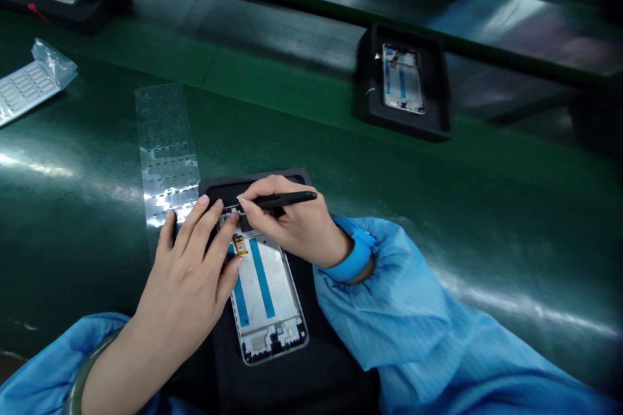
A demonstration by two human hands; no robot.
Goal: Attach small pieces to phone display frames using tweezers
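Observation:
A phone frame with blue strips and a small orange flex part lies in a black tray. My left hand rests over the frame's upper left side, fingers spread, the index fingertip touching near its top and the thumb beside the flex part. Above the frame's top end, my right hand pinches a black pen-like tool. The tool's tip points left toward the upper edge of the frame; its exact contact is hidden by the fingers.
Left of the tray lies a clear plastic sheet with rows of marks. A bagged white sheet is at far left. Black trays with phone frames stand at the back right and back left on the green surface.

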